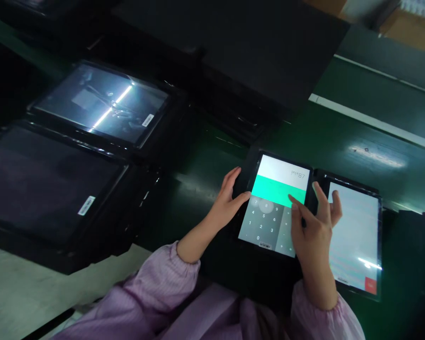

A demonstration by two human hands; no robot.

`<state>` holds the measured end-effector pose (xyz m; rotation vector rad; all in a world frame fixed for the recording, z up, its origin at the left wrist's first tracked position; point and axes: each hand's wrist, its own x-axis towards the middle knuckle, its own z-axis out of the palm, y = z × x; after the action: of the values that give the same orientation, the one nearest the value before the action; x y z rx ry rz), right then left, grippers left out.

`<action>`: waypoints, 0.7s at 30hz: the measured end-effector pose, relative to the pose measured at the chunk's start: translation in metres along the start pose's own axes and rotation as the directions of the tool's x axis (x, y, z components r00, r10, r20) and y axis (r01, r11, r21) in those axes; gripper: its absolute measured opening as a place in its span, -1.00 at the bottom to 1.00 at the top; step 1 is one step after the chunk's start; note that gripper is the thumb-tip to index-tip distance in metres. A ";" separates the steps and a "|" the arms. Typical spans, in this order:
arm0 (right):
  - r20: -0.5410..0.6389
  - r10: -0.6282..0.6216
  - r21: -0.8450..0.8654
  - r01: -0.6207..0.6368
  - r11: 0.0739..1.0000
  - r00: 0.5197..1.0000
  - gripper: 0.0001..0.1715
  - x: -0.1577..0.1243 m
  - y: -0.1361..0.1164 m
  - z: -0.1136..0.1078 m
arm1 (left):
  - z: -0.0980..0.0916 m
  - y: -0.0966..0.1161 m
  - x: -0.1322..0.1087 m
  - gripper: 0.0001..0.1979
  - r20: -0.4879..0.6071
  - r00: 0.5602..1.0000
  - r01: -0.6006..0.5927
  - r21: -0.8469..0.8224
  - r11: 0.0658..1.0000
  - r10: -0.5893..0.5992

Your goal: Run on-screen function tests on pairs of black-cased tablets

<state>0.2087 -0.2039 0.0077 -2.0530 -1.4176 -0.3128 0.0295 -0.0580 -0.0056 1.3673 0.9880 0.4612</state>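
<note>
Left hand (pixel 225 200): spread loosely with the fingers curved, pinching nothing; the fingertips sit at the left edge of the keypad tablet, and the thumb reaches across towards its green band.

Right hand (pixel 313 231): fingers spread apart, pinching nothing; the index fingertip (pixel 291 199) lies over the lower edge of the green band, and the outer fingers rise towards the neighbouring tablet. Whether it presses the glass, I cannot tell.

Keypad tablet (pixel 264 222): in a black case on the bench, between the two hands, with its long axis running away from the person and leaning slightly right. It shows a numeric keypad under a green band, with small digits at the top.

Nearer hand: the right hand lies over the screen, while the left stays at the edge.

Second tablet (pixel 354 236): just beside the keypad tablet on the right, showing a pale screen with a red square in one corner.

Surroundings: larger black-framed screens (pixel 99 104) lie to the left on the dark green workbench (pixel 343 151). Lilac sleeves (pixel 159 278) gather at both wrists.
</note>
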 end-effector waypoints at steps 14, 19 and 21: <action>-0.048 -0.001 0.024 0.002 1.000 0.999 -0.72 -0.002 0.000 -0.003 | 0.000 -0.006 -0.001 -0.32 -0.075 0.994 -0.093 -0.160 0.983 0.082; -0.140 0.143 0.100 -0.130 0.986 0.980 -0.68 -0.005 0.002 -0.017 | 0.002 -0.010 0.013 -0.38 -0.092 0.988 -0.133 -0.131 0.982 0.121; -0.107 0.206 0.163 -0.188 0.969 0.973 -0.62 -0.011 0.001 -0.019 | 0.002 -0.004 0.025 -0.42 -0.078 0.993 -0.100 -0.108 0.989 0.092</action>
<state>0.2079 -0.2242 0.0165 -1.9943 -1.1178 -0.2357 0.0434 -0.0407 -0.0171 1.3087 0.9445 0.6339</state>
